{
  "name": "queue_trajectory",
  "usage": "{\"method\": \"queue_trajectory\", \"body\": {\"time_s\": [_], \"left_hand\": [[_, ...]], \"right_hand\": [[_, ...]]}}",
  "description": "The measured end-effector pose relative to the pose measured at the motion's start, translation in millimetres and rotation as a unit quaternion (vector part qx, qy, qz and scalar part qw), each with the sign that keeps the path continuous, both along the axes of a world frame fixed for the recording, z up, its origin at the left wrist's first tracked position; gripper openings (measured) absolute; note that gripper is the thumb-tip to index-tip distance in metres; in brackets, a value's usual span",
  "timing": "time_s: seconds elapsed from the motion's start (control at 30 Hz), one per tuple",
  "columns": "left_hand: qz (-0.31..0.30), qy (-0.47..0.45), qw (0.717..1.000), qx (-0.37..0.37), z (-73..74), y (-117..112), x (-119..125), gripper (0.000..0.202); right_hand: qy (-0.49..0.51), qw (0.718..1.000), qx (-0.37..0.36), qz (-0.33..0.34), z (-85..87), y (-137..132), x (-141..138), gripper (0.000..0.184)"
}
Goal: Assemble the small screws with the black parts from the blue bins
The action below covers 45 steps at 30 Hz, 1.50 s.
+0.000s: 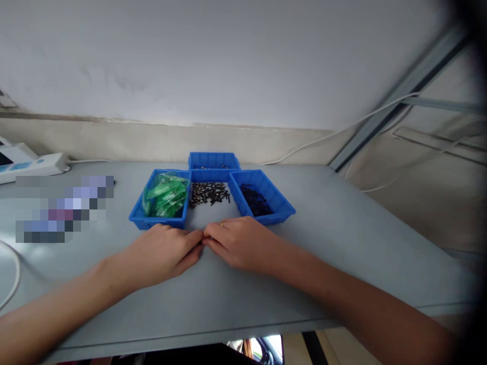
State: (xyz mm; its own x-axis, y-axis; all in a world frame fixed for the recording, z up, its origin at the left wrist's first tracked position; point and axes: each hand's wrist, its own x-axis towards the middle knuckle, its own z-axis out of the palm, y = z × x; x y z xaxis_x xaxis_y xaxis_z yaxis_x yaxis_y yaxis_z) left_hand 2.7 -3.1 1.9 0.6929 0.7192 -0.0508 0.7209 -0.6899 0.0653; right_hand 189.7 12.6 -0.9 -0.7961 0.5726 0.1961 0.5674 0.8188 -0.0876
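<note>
My left hand (163,252) and my right hand (243,241) meet fingertip to fingertip over the grey table. Both are closed in a pinch; whatever sits between the fingertips is hidden or too small to name. Just beyond them lies a loose pile of small dark, screw-like pieces (209,193). Left of the pile, a blue bin (158,222) holds green plastic bags (167,195). To its right, another blue bin (279,203) contains black slender pieces (255,200). A third blue bin (213,160) stands behind, with a few small pieces barely visible inside.
A white power strip (45,166) lies at the back left of the grey table (323,253). A blurred-out object (68,208) is nearer on that side. White cables run at the left edge and along the wall. A metal frame (365,121) rises at the right.
</note>
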Motion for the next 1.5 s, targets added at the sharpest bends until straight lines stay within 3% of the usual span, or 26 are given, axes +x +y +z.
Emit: {"method": "queue_trajectory", "body": {"time_s": [0.73, 1.0, 1.5], "left_hand": [[0.020, 0.001, 0.999, 0.043, 5.5, 2.4, -0.7, 0.021], [0.002, -0.015, 0.999, 0.037, 3.3, 1.7, -2.1, 0.023], [0.011, -0.025, 0.999, 0.046, 2.9, 2.7, -3.2, 0.021]], "right_hand": [[-0.023, 0.998, 0.048, -0.022, -4.0, 2.0, 1.4, 0.023], [-0.030, 0.999, 0.016, -0.006, -1.5, 2.6, 1.2, 0.020], [-0.044, 0.998, 0.045, -0.014, -9.7, 5.0, 3.5, 0.019]]}}
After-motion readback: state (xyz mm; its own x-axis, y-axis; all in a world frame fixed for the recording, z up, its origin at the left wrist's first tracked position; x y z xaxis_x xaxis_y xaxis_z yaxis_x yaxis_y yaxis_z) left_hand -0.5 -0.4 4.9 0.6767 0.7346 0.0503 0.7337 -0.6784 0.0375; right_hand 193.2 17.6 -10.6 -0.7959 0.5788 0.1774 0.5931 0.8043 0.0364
